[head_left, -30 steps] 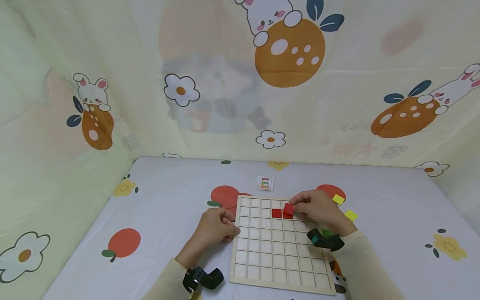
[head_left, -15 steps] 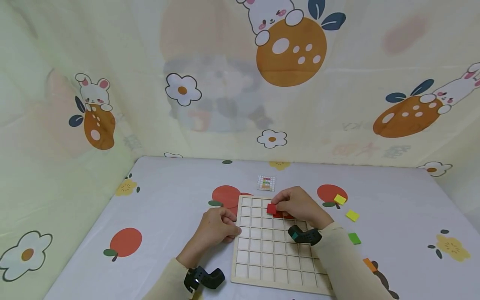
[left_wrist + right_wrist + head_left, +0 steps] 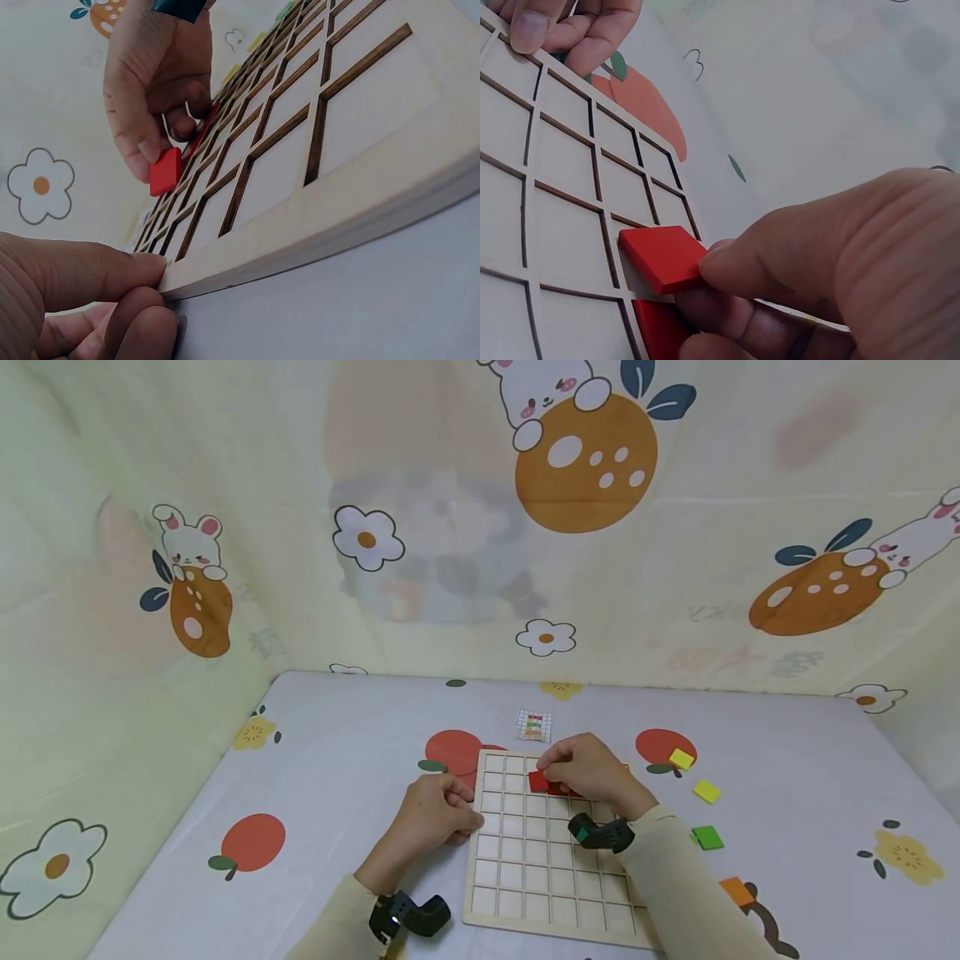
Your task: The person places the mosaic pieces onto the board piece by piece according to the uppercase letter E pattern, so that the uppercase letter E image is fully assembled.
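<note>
Right hand [image 3: 592,772]: red square tile [image 3: 537,782] is pinched at a corner, head view's lower centre. Left hand [image 3: 429,814]: wooden grid board [image 3: 511,874] is gripped at its edge. Tile judged light, stiff; best held by edges.

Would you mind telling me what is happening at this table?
A person's right hand pinches a red tile, tilted over a wooden grid board, with another red tile lying beside it. The left hand holds the board's left edge. Yellow tiles, a green tile and an orange tile lie to the board's right, and a small patterned card lies beyond it.
</note>
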`<state>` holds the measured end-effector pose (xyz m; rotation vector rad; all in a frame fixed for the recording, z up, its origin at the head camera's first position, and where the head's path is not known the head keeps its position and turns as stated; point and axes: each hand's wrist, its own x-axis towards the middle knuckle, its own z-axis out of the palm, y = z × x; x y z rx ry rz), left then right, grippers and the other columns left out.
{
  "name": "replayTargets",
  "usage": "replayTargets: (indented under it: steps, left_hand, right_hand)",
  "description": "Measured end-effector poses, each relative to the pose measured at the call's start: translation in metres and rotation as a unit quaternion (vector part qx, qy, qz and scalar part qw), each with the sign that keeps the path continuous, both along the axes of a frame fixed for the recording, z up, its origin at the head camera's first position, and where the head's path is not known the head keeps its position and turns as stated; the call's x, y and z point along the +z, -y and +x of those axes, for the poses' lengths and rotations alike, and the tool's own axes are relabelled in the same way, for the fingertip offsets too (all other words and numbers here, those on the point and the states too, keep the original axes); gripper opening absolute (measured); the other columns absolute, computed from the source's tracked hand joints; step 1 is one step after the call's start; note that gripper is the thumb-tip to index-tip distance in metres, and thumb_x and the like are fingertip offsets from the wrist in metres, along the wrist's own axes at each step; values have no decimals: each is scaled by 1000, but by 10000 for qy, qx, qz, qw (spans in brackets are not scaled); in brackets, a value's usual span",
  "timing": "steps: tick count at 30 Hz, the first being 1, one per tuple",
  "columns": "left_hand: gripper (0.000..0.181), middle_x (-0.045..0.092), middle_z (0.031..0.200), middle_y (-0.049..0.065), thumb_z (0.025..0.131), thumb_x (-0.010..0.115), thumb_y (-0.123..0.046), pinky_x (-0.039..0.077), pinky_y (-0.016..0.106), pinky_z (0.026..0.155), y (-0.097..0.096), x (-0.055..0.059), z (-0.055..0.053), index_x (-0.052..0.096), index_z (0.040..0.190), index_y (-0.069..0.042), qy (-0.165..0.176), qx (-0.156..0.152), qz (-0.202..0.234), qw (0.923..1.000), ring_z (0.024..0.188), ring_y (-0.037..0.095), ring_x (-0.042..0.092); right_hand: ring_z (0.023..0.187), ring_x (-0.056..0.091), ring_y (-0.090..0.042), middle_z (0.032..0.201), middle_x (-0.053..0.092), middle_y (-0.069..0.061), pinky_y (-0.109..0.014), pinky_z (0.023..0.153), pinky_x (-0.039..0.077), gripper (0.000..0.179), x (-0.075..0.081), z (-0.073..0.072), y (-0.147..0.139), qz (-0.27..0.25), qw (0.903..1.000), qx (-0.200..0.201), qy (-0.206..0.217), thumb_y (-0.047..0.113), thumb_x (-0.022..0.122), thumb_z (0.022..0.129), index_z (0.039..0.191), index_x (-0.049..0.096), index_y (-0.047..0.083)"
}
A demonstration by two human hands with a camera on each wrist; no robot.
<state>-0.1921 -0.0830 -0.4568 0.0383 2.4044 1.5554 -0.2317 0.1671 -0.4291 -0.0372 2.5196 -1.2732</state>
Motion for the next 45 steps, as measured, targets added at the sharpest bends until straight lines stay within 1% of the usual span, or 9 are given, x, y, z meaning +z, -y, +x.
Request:
replayTargets:
  steps: [5, 13, 20, 27, 31, 35, 37, 40, 45]
  left_hand:
    - [23, 65, 75, 6, 82, 84, -5, 56, 24, 54, 0, 0, -1, 67, 98, -2, 29, 13, -28, 10000, 56, 14, 61]
    - [24, 65, 74, 6, 82, 84, -4, 56, 24, 54, 0, 0, 0, 67, 98, -1, 2, -21, -3, 10000, 55, 14, 61]
    - [24, 65, 73, 6, 82, 85, -5, 56, 24, 54, 0, 2, 1, 67, 98, -1, -37, -16, -32, 10000, 55, 14, 61]
    - [23, 65, 73, 6, 82, 84, -5, 56, 24, 54, 0, 1, 1, 67, 98, -2, -23, 1, -46, 10000, 54, 14, 61]
    - [23, 65, 73, 6, 82, 84, -5, 57, 24, 54, 0, 0, 0, 67, 98, -2, -8, 0, -15, 10000, 55, 14, 61]
    - [23, 66, 73, 6, 82, 84, -5, 57, 24, 54, 0, 0, 0, 67, 98, -2, -9, -9, -4, 10000, 55, 14, 61]
    - [24, 66, 73, 6, 82, 84, -5, 56, 24, 54, 0, 0, 0, 67, 98, -2, -1, -3, -14, 10000, 55, 14, 61]
    - [24, 66, 73, 6, 82, 84, -5, 57, 24, 54, 0, 0, 0, 67, 98, -2, 23, 5, -26, 10000, 55, 14, 62]
    - [24, 66, 74, 6, 83, 84, -5, 56, 24, 54, 0, 0, 0, 67, 98, -2, 31, -1, -13, 10000, 56, 15, 62]
  right_hand:
    - [83, 58, -23, 104, 71, -7, -30, 69, 49, 11, 0, 0, 1, 31, 10000, -47, -22, 12, 70, 96, 103, 78, 8]
    - [90, 57, -24, 100, 71, -4, -32, 72, 47, 10, 1, 2, 4, 272, 9996, -44, -99, 13, 71, 95, 100, 78, 10]
    - [90, 57, -24, 101, 71, -4, -32, 74, 48, 10, 1, 2, 4, 274, 9996, -28, -79, 13, 71, 95, 101, 78, 9]
    - [91, 58, -24, 101, 71, -4, -33, 75, 50, 10, 0, 2, 2, 246, 9997, 14, -78, 14, 72, 95, 102, 78, 10]
    - [97, 58, -25, 103, 71, -4, -36, 81, 52, 12, 0, 2, -2, 243, 9994, 84, -215, 16, 73, 95, 105, 77, 10]
    - [102, 59, -25, 106, 70, -4, -41, 86, 53, 19, -1, 2, -8, 254, 9986, 82, -449, 18, 73, 95, 112, 76, 11]
    - [103, 60, -26, 106, 70, -4, -40, 85, 54, 22, -2, 2, -12, 256, 9981, 1, -554, 18, 73, 95, 116, 75, 11]
    - [104, 61, -27, 111, 69, -8, -39, 84, 55, 29, -1, 1, -21, 201, 9972, -134, -705, 18, 74, 95, 122, 73, 9]
    - [107, 61, -31, 121, 66, -16, -36, 83, 55, 37, 3, 2, -45, 171, 9950, -305, -933, 20, 74, 96, 129, 69, 4]
